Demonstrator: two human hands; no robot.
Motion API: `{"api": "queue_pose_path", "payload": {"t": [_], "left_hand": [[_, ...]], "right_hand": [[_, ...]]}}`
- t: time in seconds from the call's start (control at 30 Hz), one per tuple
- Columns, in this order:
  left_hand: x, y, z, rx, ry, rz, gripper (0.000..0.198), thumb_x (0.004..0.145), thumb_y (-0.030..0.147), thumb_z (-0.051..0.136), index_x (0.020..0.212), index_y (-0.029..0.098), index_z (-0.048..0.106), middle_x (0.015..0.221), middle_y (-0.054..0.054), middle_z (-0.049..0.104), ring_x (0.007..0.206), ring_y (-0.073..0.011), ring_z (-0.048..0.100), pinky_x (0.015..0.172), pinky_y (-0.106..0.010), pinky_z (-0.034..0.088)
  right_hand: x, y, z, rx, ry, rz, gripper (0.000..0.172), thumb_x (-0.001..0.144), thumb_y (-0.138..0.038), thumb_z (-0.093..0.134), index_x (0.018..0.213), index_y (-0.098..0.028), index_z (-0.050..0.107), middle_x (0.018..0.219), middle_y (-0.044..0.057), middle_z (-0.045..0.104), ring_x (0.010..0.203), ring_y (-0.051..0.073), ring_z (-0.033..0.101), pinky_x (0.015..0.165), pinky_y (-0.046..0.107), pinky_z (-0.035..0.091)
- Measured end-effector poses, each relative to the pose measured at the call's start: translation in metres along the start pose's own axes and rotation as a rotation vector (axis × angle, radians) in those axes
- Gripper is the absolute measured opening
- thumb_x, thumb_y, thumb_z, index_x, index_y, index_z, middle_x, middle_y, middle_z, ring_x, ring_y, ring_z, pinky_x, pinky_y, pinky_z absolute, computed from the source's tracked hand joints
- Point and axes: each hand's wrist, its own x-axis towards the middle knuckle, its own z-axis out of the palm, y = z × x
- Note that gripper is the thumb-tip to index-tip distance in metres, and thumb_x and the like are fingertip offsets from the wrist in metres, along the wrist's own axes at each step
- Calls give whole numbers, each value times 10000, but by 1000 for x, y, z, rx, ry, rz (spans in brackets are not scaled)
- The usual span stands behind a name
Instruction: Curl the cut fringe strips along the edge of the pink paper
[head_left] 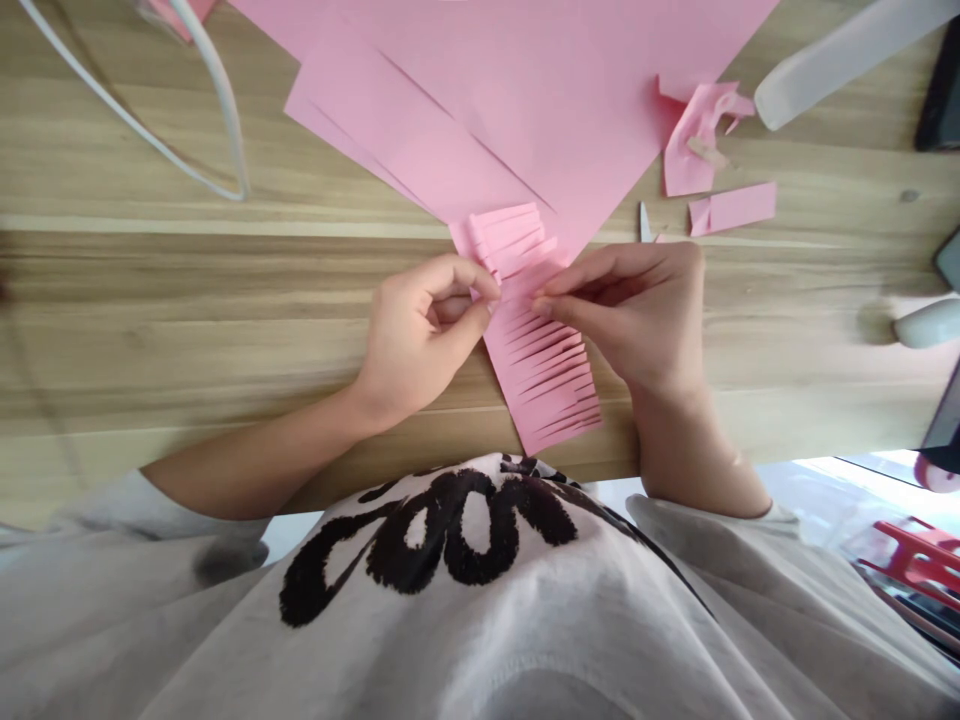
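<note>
A pink paper strip (525, 375) lies slantwise on the wooden table, its right side cut into a fringe of many narrow slits. At its far end the fringe strips are folded over toward the left. My left hand (429, 335) pinches at the strip's left side, thumb and index finger together at the paper. From the right, my right hand (634, 310) has its thumb and index finger closed on one of the fringe strips near the middle. The fingertips of both hands are a short way apart. Below them, the near fringe strips lie flat.
Large pink paper sheets (570, 110) cover the table's far middle. Pink scraps (690, 150) and a small folded pink piece (739, 208) lie to the right, by a pointed metal tip (644, 222). A white cable (225, 110) loops at far left; a whitish bar (840, 70) sits far right.
</note>
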Motion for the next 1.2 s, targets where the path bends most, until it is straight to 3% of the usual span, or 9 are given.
{"api": "queue_pose_path", "payload": {"t": [0.23,0.47,0.6,0.8,1.03,1.2], "left_hand": [[0,3,0,6,-3,-14,110,829,65,721,837,173,704,723,18,697,596,-73,614,521,-170,483],[-1,2,1,-13,13,-18,79,834,104,735,831,180,710,716,13,702,594,-81,613,524,-186,482],[0,1,1,12,10,-13,51,841,152,744,834,187,708,708,7,698,586,-91,611,505,-200,473],[-1,2,1,17,8,-37,61,840,141,724,823,195,699,738,7,714,601,-91,619,519,-192,496],[-1,2,0,15,-2,-34,77,837,118,716,829,193,700,714,10,695,581,-88,595,506,-198,476],[-1,2,1,19,12,-45,58,834,145,730,826,197,706,711,11,699,578,-91,593,512,-203,484]], "right_hand": [[0,0,-2,3,-51,-1,239,658,37,805,660,-196,751,665,-17,755,638,143,699,597,310,593],[-1,4,-1,-18,-17,4,171,743,-61,791,786,-227,807,795,-18,808,735,171,759,708,346,673],[0,2,0,-56,-8,18,131,732,-110,826,758,-235,793,775,-12,804,717,185,756,701,370,692],[0,3,-1,-42,-34,8,197,662,-58,853,699,-229,762,716,-17,780,676,172,729,643,342,656],[-1,7,-3,-55,-89,-23,171,709,-75,818,778,-231,802,779,-16,801,717,170,739,660,332,634],[-1,8,-2,-98,-54,-25,160,713,-77,818,751,-231,795,776,-9,802,724,181,743,676,355,641]]}}
